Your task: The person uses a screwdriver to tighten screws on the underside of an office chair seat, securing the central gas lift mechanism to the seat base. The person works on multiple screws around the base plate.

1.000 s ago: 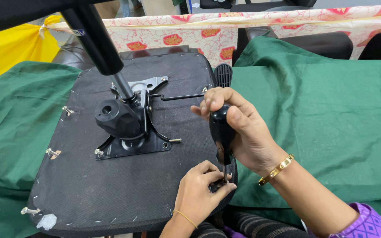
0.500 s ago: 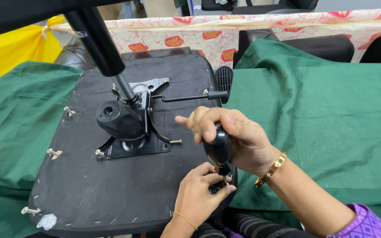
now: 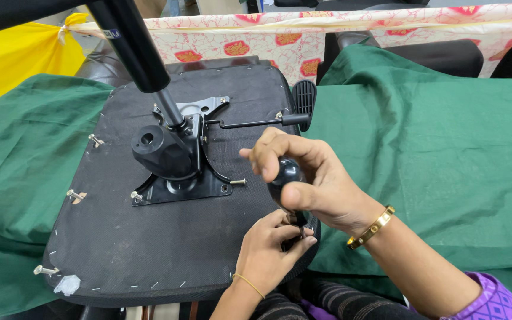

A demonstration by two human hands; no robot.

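Driving screw at seat (image 3: 167, 255) edge | right hand (image 3: 315, 184) fist-closed on screwdriver (image 3: 285, 178) | left hand (image 3: 271, 252) pinches tip | next: keep shaft upright

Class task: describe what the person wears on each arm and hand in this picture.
The right hand is bare, with a gold bangle at the wrist and a purple patterned sleeve higher up. The left hand is bare too, with a thin gold bracelet.

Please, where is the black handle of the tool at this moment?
In the head view, the black handle sits right of centre in the right hand, above the left hand, right of the metal bracket.
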